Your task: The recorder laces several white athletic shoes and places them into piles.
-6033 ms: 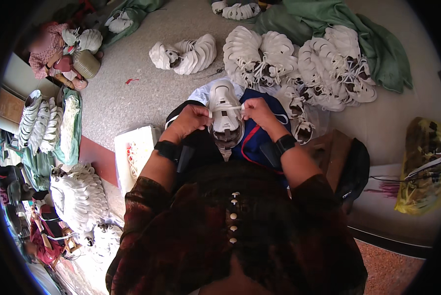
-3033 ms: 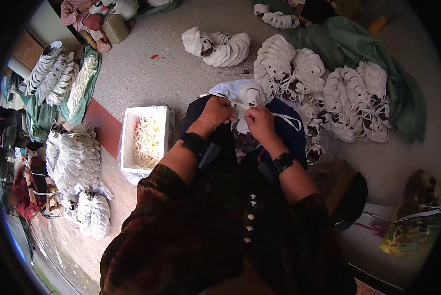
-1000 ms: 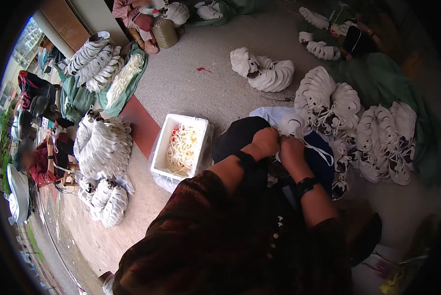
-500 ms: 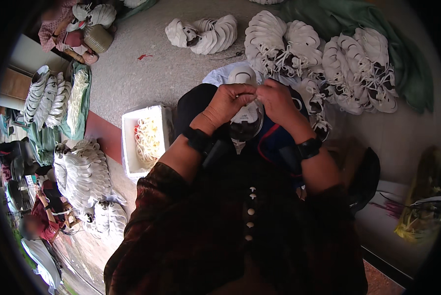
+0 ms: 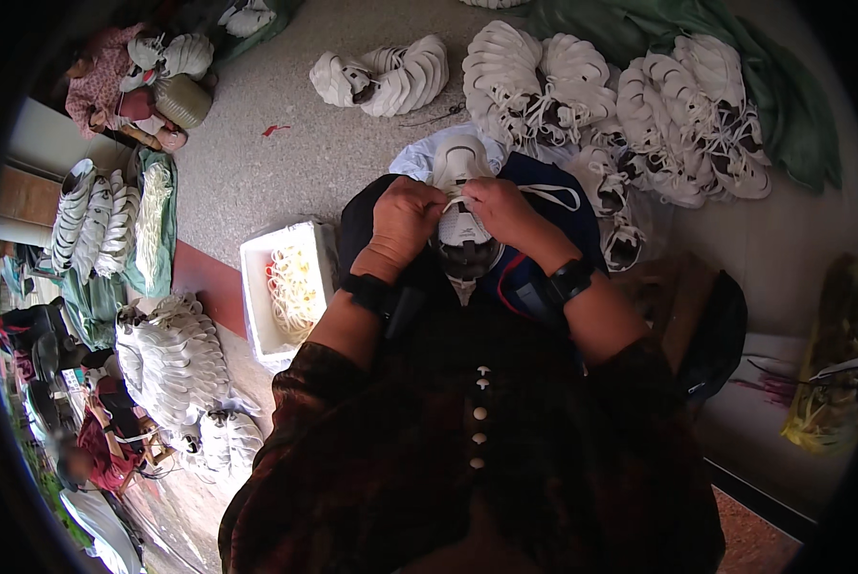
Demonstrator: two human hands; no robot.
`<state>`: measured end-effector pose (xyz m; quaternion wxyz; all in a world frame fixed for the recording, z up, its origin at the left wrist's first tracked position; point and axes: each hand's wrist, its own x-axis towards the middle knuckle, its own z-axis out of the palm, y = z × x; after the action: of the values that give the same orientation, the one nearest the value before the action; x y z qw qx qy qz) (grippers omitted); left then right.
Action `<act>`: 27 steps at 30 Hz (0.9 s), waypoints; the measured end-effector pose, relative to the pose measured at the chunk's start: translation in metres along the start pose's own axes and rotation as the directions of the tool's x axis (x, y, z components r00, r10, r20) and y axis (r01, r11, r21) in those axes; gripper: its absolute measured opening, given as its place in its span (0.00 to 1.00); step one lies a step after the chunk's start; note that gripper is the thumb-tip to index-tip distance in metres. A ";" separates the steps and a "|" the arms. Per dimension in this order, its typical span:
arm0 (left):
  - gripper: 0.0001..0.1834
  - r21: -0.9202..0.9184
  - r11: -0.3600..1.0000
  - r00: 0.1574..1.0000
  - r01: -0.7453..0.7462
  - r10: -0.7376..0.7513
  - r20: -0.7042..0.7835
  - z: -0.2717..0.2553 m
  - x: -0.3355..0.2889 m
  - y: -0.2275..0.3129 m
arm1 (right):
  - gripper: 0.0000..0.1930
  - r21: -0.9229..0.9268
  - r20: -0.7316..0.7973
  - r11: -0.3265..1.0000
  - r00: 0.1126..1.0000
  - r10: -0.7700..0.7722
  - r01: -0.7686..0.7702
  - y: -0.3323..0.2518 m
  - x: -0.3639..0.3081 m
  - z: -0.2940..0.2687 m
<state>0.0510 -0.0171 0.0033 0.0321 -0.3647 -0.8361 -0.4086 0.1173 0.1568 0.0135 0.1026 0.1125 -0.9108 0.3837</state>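
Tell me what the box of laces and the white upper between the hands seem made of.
Box: probably matte plastic foam, judging by its thick, plain white walls. White upper: perhaps synthetic leather, smooth-looking with low sheen at the toe; coated fabric isn't ruled out.

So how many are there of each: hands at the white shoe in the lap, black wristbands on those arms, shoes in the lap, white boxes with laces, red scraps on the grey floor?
Hands, left hand and right hand: 2
Black wristbands: 2
White shoe in the lap: 1
White box: 1
Red scrap: 1
Total: 7
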 end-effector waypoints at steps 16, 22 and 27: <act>0.06 0.607 0.757 0.920 -0.242 -0.020 0.391 0.010 0.017 0.031 | 0.06 0.809 -0.158 0.573 0.890 0.427 -0.132 -0.006 -0.042 -0.032; 0.07 0.304 0.951 0.866 0.046 -0.190 0.462 0.017 0.030 0.016 | 0.06 0.841 -0.129 0.518 0.872 0.473 -0.157 -0.001 -0.047 -0.028; 0.05 -0.157 0.957 0.938 0.243 -0.190 0.290 0.022 0.012 -0.002 | 0.06 0.871 -0.108 0.455 0.830 0.547 -0.187 0.007 -0.051 -0.024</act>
<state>0.0457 0.0046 -0.0083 -0.1633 -0.3241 -0.8248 -0.4335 0.1661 0.1852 0.0108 0.1207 -0.1319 -0.5811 0.7940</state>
